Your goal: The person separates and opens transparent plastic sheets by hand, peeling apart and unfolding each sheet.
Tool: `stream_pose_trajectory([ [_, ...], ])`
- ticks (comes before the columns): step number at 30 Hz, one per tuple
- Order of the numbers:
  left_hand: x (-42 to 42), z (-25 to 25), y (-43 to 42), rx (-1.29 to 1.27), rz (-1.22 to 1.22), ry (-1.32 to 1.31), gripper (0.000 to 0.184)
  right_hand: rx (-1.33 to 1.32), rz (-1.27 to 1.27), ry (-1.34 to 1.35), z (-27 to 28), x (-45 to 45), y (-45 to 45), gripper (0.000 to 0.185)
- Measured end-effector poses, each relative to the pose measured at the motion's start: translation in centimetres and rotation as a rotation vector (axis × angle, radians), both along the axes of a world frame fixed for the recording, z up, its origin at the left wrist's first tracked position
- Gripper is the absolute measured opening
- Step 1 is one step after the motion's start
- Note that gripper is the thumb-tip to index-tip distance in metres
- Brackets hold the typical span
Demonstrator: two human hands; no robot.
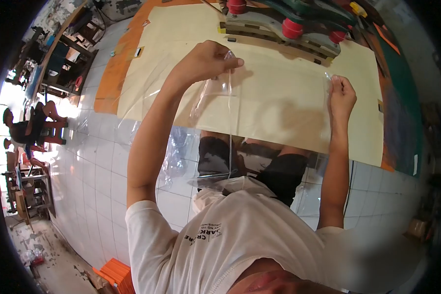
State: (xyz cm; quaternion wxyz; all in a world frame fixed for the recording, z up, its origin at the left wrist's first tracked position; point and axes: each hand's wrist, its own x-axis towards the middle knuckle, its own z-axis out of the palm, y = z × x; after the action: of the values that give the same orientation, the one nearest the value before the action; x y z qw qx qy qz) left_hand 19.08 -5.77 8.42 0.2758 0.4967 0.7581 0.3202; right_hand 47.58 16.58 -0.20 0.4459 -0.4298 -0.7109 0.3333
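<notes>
A thin, clear plastic sheet [230, 110] is stretched between my two hands and hangs down over the table's near edge towards my lap. My left hand [208, 61] pinches its upper edge between thumb and fingers, above the cream-coloured sheet [279, 90] that covers the table. On the other side, my right hand [342, 95] is closed on the plastic's edge near the right part of the cream sheet. More of the transparent film spreads out left of my left forearm, with glare on it; its exact outline is hard to make out.
At the table's far side stands a heavy green and grey metal tool [284, 29] with red knobs. The orange tabletop [108, 93] shows along the left. Two people sit by the far left wall, near a workbench [59, 54]. Orange crates [116, 275] stand on the tiled floor.
</notes>
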Motion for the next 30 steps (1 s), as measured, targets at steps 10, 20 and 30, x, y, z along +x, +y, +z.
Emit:
stream_pose_trajectory([
  [10, 1.1, 2.5, -3.5, 0.114, -0.084, -0.339, 0.023, -0.072, -0.045, 0.335, 6.2, 2.7, -5.8, 0.020],
  [20, 3.6, 5.3, -6.4, 0.288, -0.104, -0.460, 0.020, 0.040, -0.086, 0.351, 8.9, 4.9, -8.1, 0.023],
  [30, 3.7, 5.2, -6.6, 0.302, -0.056, -0.354, 0.027, 0.022, -0.178, 0.467, 7.9, 3.7, -7.9, 0.015],
])
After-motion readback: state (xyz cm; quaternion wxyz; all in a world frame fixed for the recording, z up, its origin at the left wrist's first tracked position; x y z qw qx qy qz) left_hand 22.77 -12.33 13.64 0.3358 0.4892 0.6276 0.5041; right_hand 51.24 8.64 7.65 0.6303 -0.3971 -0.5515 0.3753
